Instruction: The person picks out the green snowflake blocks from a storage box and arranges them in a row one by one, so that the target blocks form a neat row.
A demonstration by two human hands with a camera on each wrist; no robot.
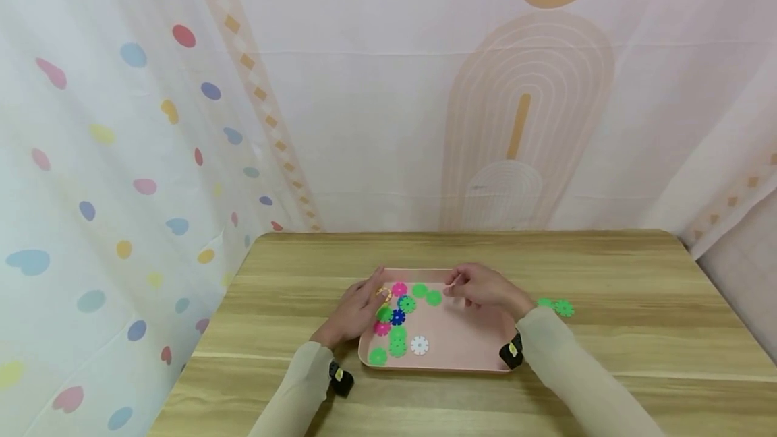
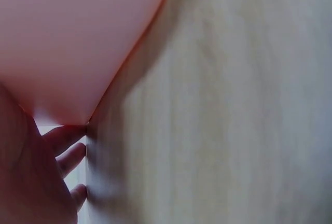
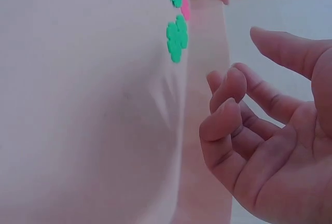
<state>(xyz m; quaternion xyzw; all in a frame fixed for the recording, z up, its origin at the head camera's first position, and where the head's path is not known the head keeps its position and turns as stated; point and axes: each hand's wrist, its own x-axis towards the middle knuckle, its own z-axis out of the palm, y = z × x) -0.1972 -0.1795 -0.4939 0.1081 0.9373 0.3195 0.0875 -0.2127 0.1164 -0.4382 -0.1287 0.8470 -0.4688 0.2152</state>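
Note:
A shallow pink tray point(image 1: 467, 349) lies on the table, holding several notched plastic discs, mostly on its left side. Among them are green discs point(image 1: 397, 340), a white disc point(image 1: 419, 345), a dark blue disc point(image 1: 397, 317), pink discs point(image 1: 399, 289) and a yellow one point(image 1: 384, 294). My left hand point(image 1: 357, 310) rests over the tray's left rim, its fingers reaching toward the far left corner; the left wrist view shows the fingertips outside the wall. Above the tray's far right part hovers my right hand point(image 1: 482, 286), fingers loosely bent, thumb apart from them and nothing visible between.
Two green discs point(image 1: 564, 307) lie on the wooden table point(image 1: 637, 336) to the right of the tray, partly beside the right sleeve. Patterned curtains point(image 1: 376, 120) hang behind the table and along its left side. Each wrist carries a small black camera point(image 1: 341, 380).

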